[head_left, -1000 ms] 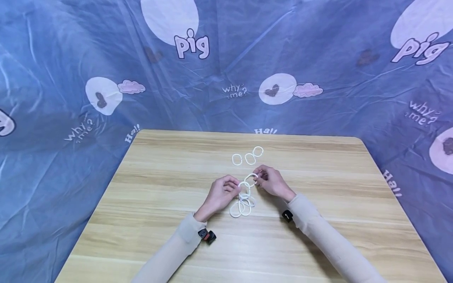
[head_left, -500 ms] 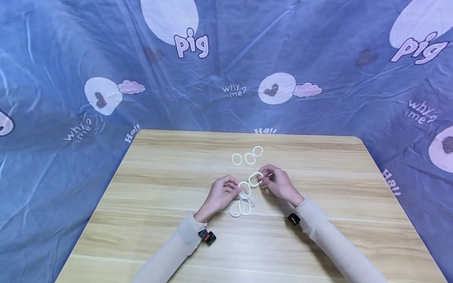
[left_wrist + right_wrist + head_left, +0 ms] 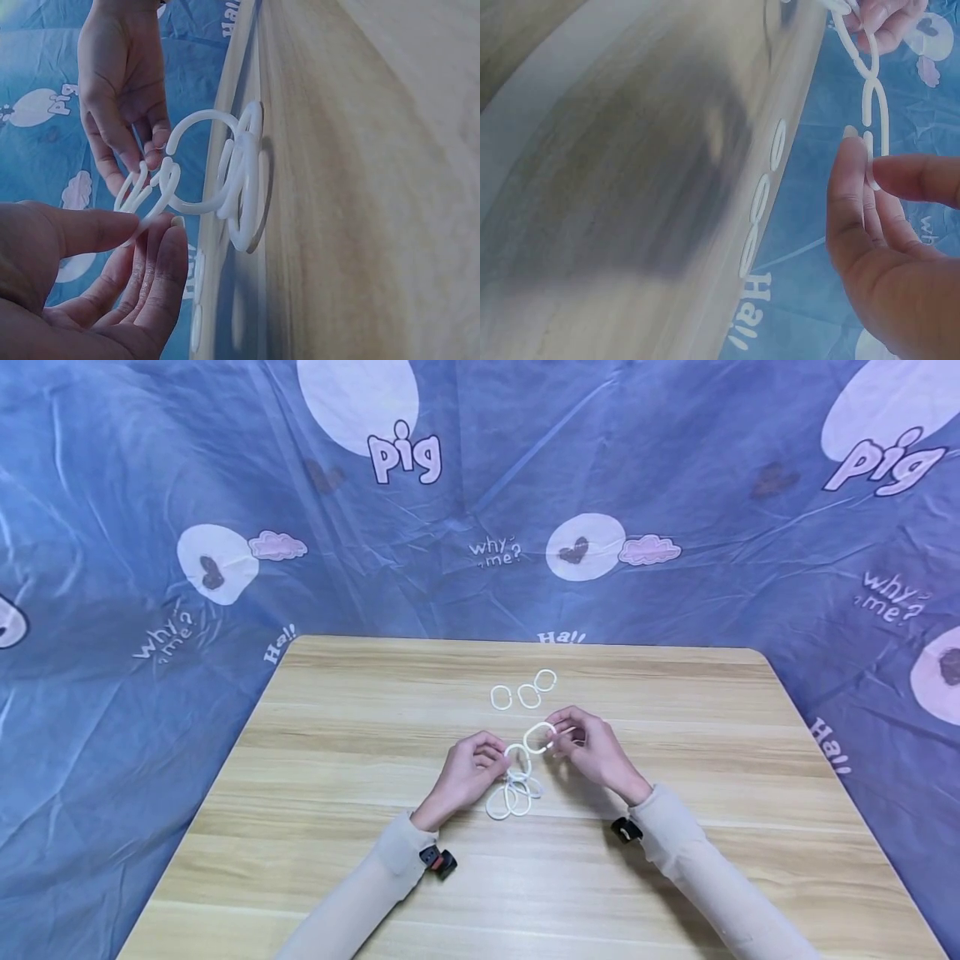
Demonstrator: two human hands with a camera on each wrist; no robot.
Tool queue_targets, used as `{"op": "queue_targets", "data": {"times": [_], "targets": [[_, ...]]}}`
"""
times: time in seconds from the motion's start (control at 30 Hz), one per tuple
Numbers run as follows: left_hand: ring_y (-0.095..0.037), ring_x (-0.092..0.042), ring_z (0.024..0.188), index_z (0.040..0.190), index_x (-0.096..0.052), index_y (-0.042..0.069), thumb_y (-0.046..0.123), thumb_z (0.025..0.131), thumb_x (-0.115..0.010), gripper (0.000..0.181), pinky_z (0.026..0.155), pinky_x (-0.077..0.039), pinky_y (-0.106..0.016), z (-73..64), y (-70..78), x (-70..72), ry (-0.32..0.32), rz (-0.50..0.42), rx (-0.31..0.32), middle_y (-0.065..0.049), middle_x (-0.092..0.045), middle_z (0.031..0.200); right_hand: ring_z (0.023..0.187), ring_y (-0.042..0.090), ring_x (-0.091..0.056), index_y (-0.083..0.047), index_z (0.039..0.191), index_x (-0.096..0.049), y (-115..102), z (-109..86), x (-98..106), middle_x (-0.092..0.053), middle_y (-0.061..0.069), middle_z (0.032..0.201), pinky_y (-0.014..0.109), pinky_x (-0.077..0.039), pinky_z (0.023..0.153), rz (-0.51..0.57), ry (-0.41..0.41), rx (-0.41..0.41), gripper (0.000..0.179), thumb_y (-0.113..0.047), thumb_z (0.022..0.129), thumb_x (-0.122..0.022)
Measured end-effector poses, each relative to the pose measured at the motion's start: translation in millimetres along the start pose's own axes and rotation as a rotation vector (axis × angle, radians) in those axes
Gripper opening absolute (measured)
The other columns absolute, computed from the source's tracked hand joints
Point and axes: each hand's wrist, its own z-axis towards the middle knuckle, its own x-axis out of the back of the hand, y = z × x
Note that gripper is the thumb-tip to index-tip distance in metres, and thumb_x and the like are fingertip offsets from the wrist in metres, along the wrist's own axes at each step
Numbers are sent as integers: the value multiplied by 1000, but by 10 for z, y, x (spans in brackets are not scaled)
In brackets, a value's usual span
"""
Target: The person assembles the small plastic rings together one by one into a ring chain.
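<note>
My left hand (image 3: 472, 768) pinches a white plastic C-shaped ring (image 3: 171, 191), like a shower curtain ring, between thumb and fingers. Several more such rings (image 3: 244, 217) hang linked from it, the lowest lying on the table. To the right, my right hand (image 3: 592, 752) pinches another white ring (image 3: 884, 112) by its side, close to the ring's gap. In the right wrist view this ring meets the left hand's ring end to end and crosses it, as if hooked through. Its gap shows just beyond the right fingertips.
Three loose white rings lie farther back on the wooden table (image 3: 360, 710): a left one (image 3: 492, 697), a middle one (image 3: 519, 695) and a right one (image 3: 546, 671), the last two close together. A blue printed cloth (image 3: 420, 577) hangs behind the table.
My right hand has drawn its ring right, away from the left hand's ring, then shifted it slightly back left. The left hand and hanging rings have stayed nearly still.
</note>
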Motion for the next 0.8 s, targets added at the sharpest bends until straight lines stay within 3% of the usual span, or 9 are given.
{"op": "queue_targets", "data": {"times": [0.6,0.8], "targets": [[-39,-75,86,110,-67,-5,3,94,-72,18,70,-59,-16,20,28,6,-16,6,35,-23,-75,98,87,26,-72,3,120,-65,-48,-30,-88,-72,24,110,34,-64,74,-22,-42,16,23,-2,97,-68],[-43,-75,84,108,-67,-5,1,93,-73,17,75,-66,-37,15,0,7,-19,-13,27,-25,-75,96,85,27,-73,3,119,-65,-55,-31,-119,-73,23,105,33,-64,75,-11,-43,34,22,1,96,-68]]}}
